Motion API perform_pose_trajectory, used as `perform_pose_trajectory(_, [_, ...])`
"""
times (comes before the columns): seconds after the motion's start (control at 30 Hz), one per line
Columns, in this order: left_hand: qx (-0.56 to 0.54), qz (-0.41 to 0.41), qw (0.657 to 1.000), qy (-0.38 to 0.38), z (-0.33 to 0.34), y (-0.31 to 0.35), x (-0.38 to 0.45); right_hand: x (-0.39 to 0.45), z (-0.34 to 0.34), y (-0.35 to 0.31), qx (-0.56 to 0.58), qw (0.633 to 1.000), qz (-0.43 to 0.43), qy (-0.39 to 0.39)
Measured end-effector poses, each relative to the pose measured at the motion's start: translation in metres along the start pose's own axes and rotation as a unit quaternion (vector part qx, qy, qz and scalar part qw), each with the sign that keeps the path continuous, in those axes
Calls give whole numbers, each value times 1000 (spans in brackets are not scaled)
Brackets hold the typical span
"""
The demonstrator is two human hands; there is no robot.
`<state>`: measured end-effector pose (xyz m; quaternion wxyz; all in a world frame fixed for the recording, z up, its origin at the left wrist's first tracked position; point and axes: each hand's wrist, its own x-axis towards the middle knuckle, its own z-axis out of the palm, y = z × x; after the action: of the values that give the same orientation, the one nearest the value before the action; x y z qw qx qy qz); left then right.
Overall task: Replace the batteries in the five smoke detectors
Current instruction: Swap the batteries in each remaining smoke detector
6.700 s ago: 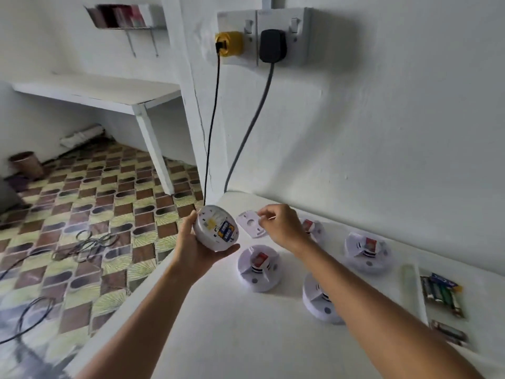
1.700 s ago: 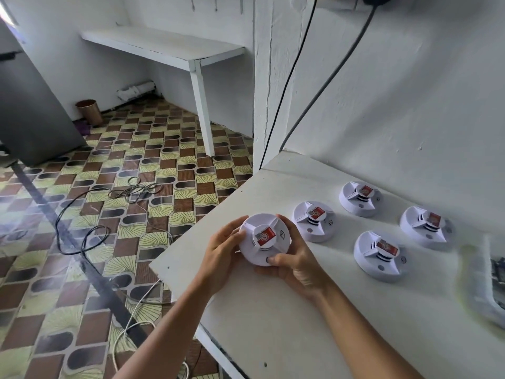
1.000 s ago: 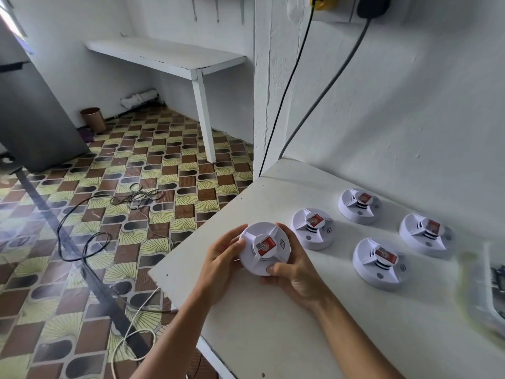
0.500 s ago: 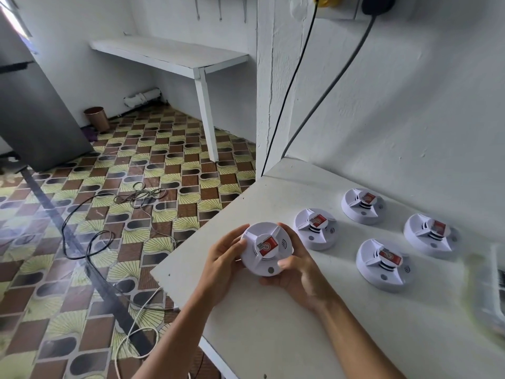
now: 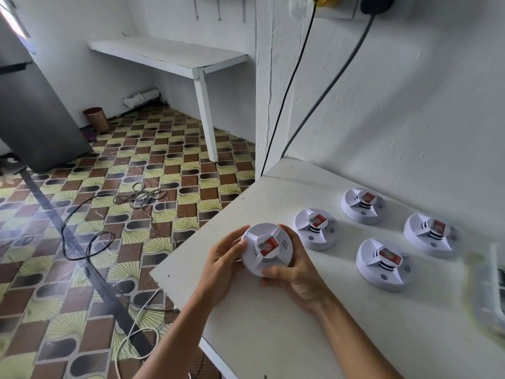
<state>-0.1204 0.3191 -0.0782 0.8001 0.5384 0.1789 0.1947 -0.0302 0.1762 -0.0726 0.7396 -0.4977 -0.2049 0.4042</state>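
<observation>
Since a moment ago little has changed: the left hand [image 5: 222, 265] and right hand [image 5: 296, 277] still cradle the same smoke detector [image 5: 267, 248] over the near corner of the white table [image 5: 273, 337], fingers curled round its rim, red label up. Four other detectors [image 5: 314, 228] sit label-up in two rows beside the wall. A blurred clear container [image 5: 489, 291] lies at the right edge; I cannot tell its contents.

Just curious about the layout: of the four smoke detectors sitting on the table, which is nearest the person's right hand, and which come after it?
From the right hand:
1. Near-left detector, just beyond the fingers.
2. Near-right detector, to the right.
3. Far-left detector, by the wall.
4. Far-right detector, farthest right.
</observation>
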Motion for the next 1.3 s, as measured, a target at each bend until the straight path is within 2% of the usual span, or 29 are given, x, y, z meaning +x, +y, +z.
perform_pose_trajectory(0.77, [-4, -3, 1000, 9, 0, -1, 1, 1, -7, -1, 116, 992, 45, -28])
perform_pose_trajectory(1.3, [-14, 7, 1000, 6, 3, 2, -1, 1, -6, -1, 135, 989, 51, -21])
